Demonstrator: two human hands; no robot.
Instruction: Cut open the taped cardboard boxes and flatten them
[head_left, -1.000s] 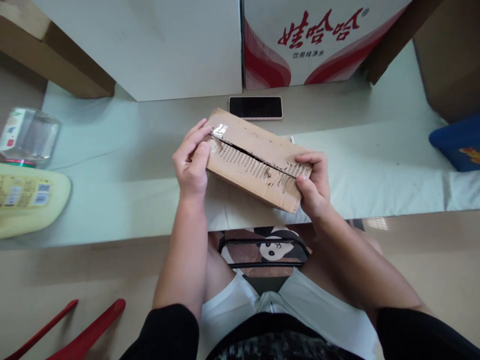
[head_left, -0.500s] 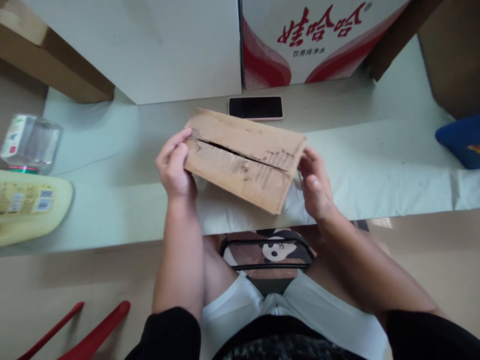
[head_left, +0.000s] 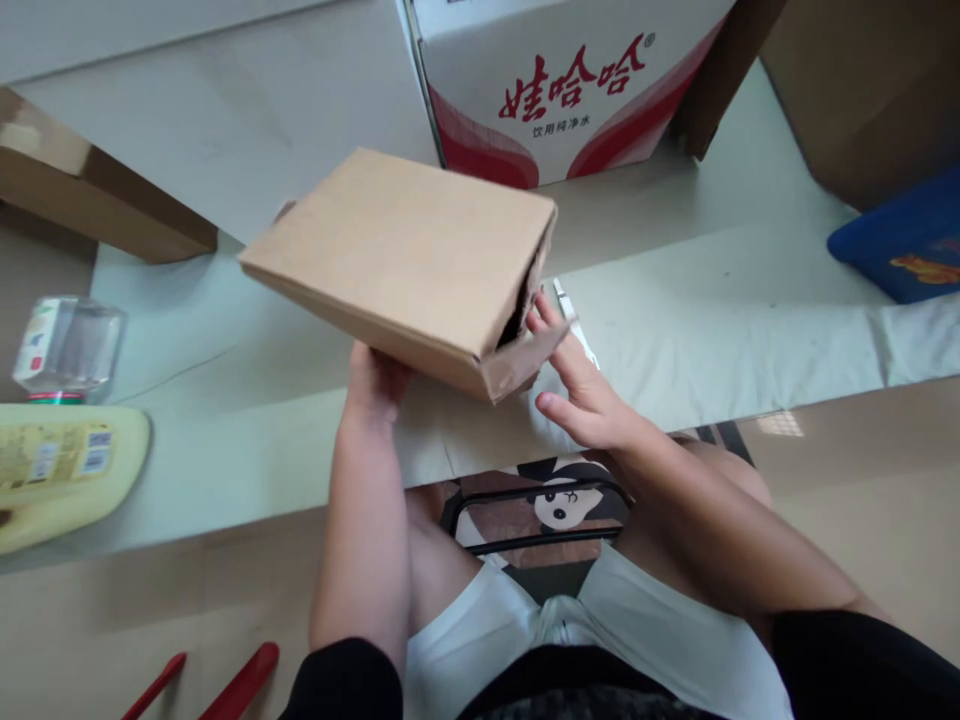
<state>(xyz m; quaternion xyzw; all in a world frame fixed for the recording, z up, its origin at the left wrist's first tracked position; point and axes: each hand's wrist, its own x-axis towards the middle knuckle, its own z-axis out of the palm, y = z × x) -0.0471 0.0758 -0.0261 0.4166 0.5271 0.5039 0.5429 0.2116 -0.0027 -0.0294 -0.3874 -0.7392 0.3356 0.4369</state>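
A flat brown cardboard box (head_left: 405, 250) is lifted above the table, its plain broad face turned up toward me. My left hand (head_left: 375, 380) grips it from underneath, mostly hidden by the box. Its right end is open, with a loose flap (head_left: 525, 360) hanging out. My right hand (head_left: 577, 385) has its fingers spread and touches that flap at the open end.
A white and red carton with printed characters (head_left: 555, 90) stands at the back, a large white panel (head_left: 225, 110) beside it. A clear plastic bottle (head_left: 67, 345) and a yellow pack (head_left: 60, 470) lie at the left. A blue item (head_left: 900, 240) sits at the right.
The box has been lifted and flipped, so its torn taped seam no longer shows and the plain face is up. My right hand let go of the end and now touches the flap.
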